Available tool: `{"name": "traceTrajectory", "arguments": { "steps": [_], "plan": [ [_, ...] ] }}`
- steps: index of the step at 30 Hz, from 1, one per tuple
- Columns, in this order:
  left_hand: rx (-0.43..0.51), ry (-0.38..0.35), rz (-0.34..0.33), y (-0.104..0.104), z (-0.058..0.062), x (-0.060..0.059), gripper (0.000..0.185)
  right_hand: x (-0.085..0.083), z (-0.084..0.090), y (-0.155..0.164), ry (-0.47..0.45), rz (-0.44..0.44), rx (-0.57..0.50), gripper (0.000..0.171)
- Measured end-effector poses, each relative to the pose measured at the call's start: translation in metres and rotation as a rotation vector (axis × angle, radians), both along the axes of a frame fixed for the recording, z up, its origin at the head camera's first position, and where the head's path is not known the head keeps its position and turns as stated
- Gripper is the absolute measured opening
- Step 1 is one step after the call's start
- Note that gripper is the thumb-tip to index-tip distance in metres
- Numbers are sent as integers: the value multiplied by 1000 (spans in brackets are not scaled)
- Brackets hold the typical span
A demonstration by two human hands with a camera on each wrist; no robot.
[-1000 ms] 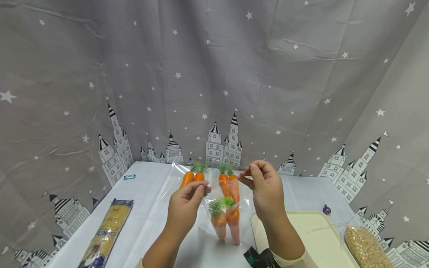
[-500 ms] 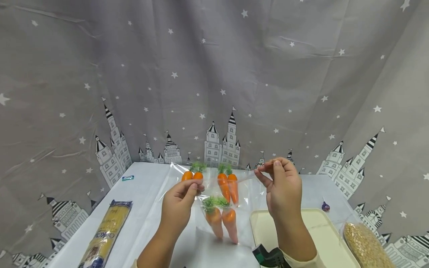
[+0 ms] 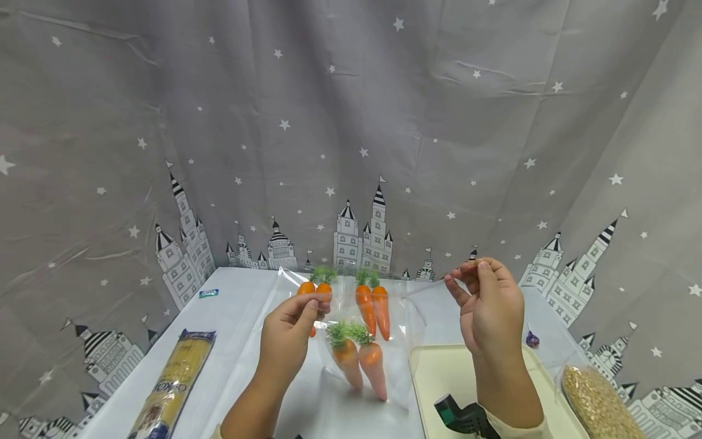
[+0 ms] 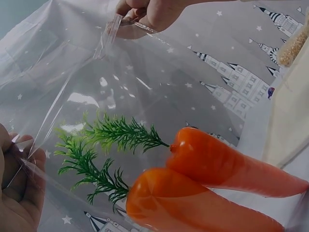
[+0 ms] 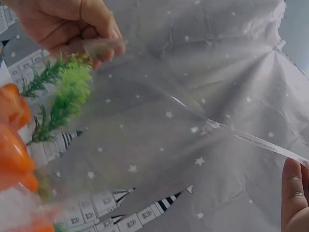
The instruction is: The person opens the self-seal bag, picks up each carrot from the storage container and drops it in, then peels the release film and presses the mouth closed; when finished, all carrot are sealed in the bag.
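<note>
My left hand (image 3: 285, 332) pinches the top edge of a clear plastic bag (image 4: 96, 96), holding it up over the table. Two orange carrots (image 3: 345, 361) with feathery green tops hang inside it. Off to the right, my right hand (image 3: 493, 305) pinches the end of a thin clear strip (image 5: 263, 143) between thumb and fingers. This strip stretches tautly from the bag's mouth, and faint small print shows on it in the right wrist view. Behind the bag lie more carrots (image 3: 364, 308) in clear packaging; my left fingers partly cover another pair.
A spaghetti pack (image 3: 175, 384) lies on the left of the white table (image 3: 230, 311), with a small teal packet (image 3: 209, 293) farther back. On the right are a cream tray (image 3: 444, 372), a purple-wrapped lollipop (image 3: 532, 339) and a bag of grains (image 3: 598, 399). A grey curtain (image 3: 439, 110) hangs behind.
My right hand has moved steadily right, away from the left hand, drawing the strip out longer. The left hand has shifted slightly left, and the bagged carrots hang a little farther left.
</note>
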State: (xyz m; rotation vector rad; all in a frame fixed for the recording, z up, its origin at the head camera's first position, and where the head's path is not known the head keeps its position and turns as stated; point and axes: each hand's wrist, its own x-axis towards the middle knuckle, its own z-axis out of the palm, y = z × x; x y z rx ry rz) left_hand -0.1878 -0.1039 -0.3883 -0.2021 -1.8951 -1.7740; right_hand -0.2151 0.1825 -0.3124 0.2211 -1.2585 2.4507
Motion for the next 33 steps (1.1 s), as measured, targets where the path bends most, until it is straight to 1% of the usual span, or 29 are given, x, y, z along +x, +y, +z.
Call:
{"name": "traceTrajectory", "arguments": {
  "steps": [11, 14, 21, 25, 28, 33],
  "plan": [
    [-4, -31, 27, -3, 0, -1, 13, 0, 0, 27, -22, 5, -90, 20],
    [3, -34, 32, -3, -1, -2, 13, -1, -3, 37, -34, 4, -116, 21],
    [25, -23, 18, -3, -3, -4, 13, -3, -11, 62, -79, -13, -192, 18],
    [29, -23, 28, -3, -4, -3, 13, -5, -15, 76, -91, -15, -209, 17],
    [29, -37, 46, -3, -4, -1, 13, -6, -18, 84, -92, -15, -227, 18],
    [23, -48, 67, -3, -5, 0, 13, -9, -21, 92, -103, -61, -260, 19]
  ]
}}
